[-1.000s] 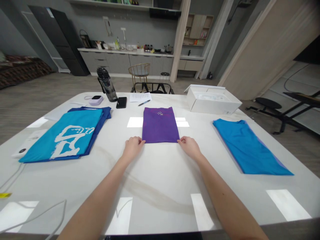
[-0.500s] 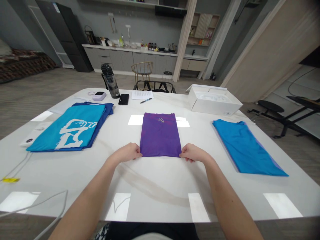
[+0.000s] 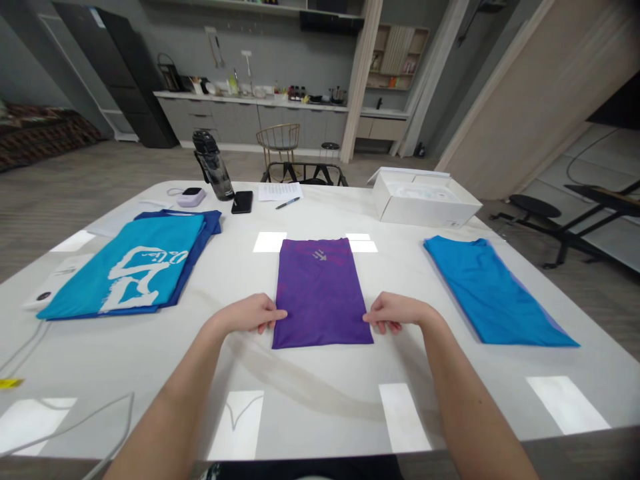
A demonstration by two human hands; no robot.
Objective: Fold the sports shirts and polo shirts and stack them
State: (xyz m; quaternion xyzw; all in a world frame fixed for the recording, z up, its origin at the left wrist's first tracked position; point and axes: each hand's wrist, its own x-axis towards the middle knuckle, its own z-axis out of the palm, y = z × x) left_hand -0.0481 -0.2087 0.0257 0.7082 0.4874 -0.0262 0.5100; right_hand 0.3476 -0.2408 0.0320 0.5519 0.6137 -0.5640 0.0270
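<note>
A folded purple shirt with a small grey print lies flat on the table before me. My left hand pinches its left edge, thumb on top and fingers curled at the side. On the opposite edge my right hand is closed in a similar pinch, thumb tip on the fabric. The shirt's near hem lies below both hands, towards me. To the left is a folded teal shirt with white lettering, on top of a dark blue shirt. A folded blue shirt lies to the right.
On the white table stand a dark bottle and an open white box. A phone, paper, pen and lilac device lie at the back. A white cable crosses the near left.
The purple shirt's near hem has come closer to me. My hands have gone from its near corners to higher points on its side edges. The view has shifted slightly.
</note>
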